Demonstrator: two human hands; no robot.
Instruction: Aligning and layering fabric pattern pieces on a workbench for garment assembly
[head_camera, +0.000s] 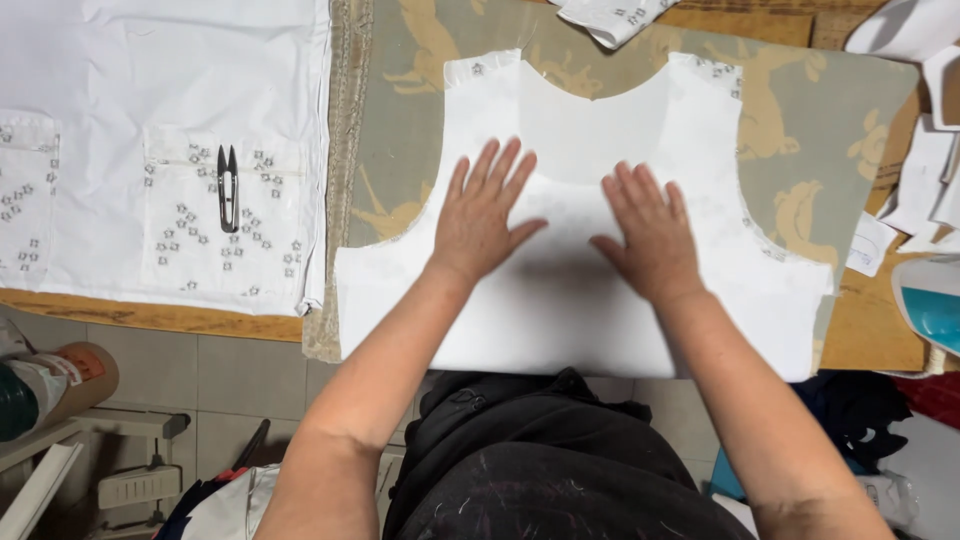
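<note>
Left hand (478, 215), right hand (650, 235) lying flat on white cloth (560, 310), fingers spread wide, holding nothing; snips (228, 187) far left.

Bystanders on and around the sewing table

Black thread snips (228, 187) lie on a white fabric stack (160, 140), resting on a patch pocket (222, 225) sprinkled with small star-shaped flowers; a second printed pocket (25, 200) shows at the far left edge. A grey-green padded cloth (400, 130) with tan leaping animals covers the wooden table (150, 315). A folded printed scrap (612, 18) sits at the top, loose white paper and fabric pieces (925, 170) crowd the right side, and a teal-and-white iron (935, 305) pokes in beside them. Below left, a cardboard roll (75, 372) lies over the tiled floor (240, 380).
</note>
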